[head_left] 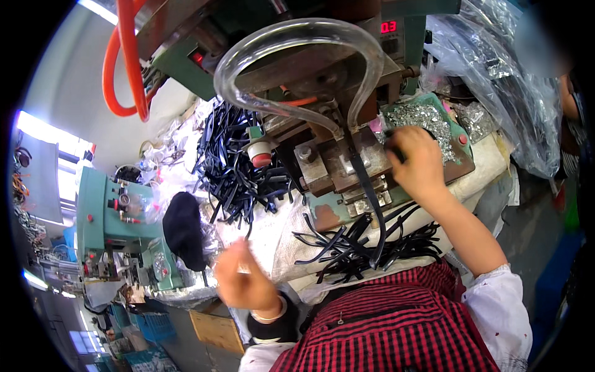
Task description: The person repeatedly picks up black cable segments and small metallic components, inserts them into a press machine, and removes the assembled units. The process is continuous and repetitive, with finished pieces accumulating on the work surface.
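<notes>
Where the thick transparent plastic hose [297, 28] bends into a glossy loop, I look past it to a machine's dull grey steel die block [338, 168], squared off and scuffed. One long, flat, matte black strap [373, 201] runs from the block toward the apron, smooth-sided and gently bowed. Its free end droops over a loose pile of thin black strips [347, 248], crossing at every angle. Left of the block I see a larger tangled heap of glossy black strips [229, 146] beside a creased off-white woven cloth [279, 242]. To the right, a shallow green tray [457, 131] holds a glittering layer of small silvery metal pieces [421, 121]. Across the bottom, I have the red-and-black checked fabric apron [378, 310], its weave puckered at the seams.

The black strap lies between the hands, nearer the right one and apart from the fingers of both. I see the bare right hand [416, 160] just beside the die block, at the tray's near edge, its fingers curled around something dark; I can't tell whether they grip it. Motion blurs the bare left hand [245, 276], raised near the woven cloth, so I can't tell whether its fingertips meet.
</notes>
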A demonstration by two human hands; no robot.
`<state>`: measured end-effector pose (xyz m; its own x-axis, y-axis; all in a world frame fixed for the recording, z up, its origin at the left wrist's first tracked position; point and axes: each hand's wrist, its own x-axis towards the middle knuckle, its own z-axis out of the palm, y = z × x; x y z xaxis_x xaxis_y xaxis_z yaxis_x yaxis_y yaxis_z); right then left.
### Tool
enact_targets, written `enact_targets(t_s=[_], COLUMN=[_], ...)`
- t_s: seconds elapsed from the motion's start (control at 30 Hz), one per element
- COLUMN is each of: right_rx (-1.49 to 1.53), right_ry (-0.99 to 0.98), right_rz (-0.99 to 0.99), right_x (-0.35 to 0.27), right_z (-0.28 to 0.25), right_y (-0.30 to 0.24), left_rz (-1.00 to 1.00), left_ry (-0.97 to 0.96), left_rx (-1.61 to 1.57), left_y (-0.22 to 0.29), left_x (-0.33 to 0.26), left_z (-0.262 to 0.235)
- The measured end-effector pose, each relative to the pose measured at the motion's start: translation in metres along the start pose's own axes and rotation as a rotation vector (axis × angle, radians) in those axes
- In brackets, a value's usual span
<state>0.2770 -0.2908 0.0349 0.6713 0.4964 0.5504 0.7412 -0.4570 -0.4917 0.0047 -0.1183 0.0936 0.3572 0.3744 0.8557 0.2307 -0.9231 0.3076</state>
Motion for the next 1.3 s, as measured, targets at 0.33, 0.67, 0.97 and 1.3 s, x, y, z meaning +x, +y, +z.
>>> enact_targets(t_s=[0.33, 0.67, 0.97, 1.3], right_rx=[0.462, 0.564, 1.180, 0.922], right_ry=[0.137, 0.109, 0.102, -0.075], right_rz=[0.316, 0.115, 0.423, 0.316], right_x=[-0.003, 0.006, 0.010, 0.006], right_z=[-0.012, -0.053, -0.009, -0.046], right_y=[0.014, -0.037, -0.080, -0.086], left_rz=[0.190, -0.630, -0.910, 0.180], left_ry=[-0.598, -1.101, -0.469, -0.138], left_rx=[0.477, 0.004, -0.531, -0.624], left_y=[-0.097, -0.078, -0.054, 0.037], left_x=[-0.016, 0.029, 0.003, 0.043], left_z=[0.098, 0.034, 0.039, 0.050])
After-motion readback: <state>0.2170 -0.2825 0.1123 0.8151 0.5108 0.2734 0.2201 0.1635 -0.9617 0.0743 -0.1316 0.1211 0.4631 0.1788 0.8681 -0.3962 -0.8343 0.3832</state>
